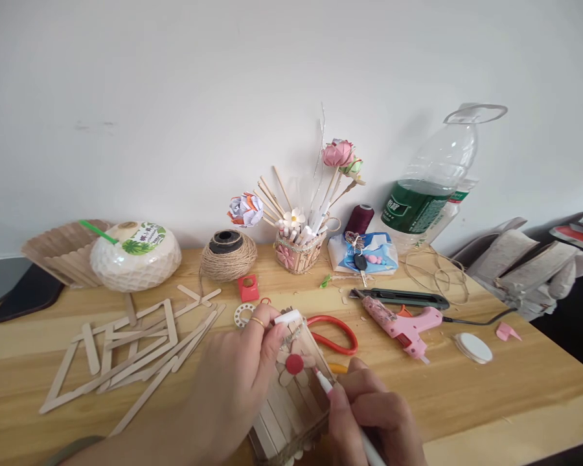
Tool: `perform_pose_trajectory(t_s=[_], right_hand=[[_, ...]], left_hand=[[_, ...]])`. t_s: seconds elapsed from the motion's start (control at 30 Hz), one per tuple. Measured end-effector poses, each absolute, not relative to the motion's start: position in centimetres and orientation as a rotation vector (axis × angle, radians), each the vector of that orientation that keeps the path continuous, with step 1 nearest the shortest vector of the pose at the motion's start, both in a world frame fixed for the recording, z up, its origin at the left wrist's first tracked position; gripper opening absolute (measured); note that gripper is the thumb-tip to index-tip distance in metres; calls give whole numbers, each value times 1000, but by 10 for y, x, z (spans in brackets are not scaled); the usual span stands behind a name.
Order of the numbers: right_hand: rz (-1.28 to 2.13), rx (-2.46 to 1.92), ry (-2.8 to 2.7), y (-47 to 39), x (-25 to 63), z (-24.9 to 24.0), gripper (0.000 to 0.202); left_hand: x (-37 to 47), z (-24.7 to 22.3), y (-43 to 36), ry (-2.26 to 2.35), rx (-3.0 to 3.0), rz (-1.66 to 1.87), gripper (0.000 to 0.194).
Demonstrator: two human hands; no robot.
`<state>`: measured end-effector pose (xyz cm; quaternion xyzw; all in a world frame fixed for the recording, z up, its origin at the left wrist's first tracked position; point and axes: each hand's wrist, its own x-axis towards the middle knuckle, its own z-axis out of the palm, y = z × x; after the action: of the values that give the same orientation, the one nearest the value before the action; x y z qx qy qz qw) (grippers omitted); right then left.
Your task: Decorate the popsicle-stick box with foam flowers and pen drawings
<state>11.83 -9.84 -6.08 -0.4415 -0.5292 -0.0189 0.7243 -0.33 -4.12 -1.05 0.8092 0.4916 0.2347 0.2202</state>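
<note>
A small box of wooden sticks [291, 414] with twine trim lies tilted at the bottom centre. On its face is a flower of pale wooden petals around a red round centre [294, 364]. My left hand [238, 369], with a ring on one finger, grips the top end of the box, where a white piece [288, 317] shows beside the thumb. A white marker with a pink tip [324, 382] is held in my right hand [369, 414], its tip touching or very near a right-hand petal. One petal looks faintly pink.
Loose craft sticks [140, 346] lie left. Behind stand a coconut [136, 259], twine roll [228, 255] and flower-filled holder [298, 251]. Red-handled scissors [337, 346] lie behind the box. A pink glue gun [403, 327], cutter [403, 298] and bottle [427, 181] are right.
</note>
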Motion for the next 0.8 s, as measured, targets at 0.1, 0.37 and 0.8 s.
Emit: perform_pose_trajectory(t_s=[0.1, 0.37, 0.8], right_hand=[[-78, -906, -1197, -96, 119, -62, 30], [-53, -953, -1165, -98, 120, -63, 29], [-55, -912, -1214, -96, 118, -62, 29]], left_hand=[[-4, -10, -43, 1349, 2227, 633, 32], [-3, -12, -42, 1331, 2232, 692, 29], [-4, -10, -41, 1344, 2221, 659, 29]])
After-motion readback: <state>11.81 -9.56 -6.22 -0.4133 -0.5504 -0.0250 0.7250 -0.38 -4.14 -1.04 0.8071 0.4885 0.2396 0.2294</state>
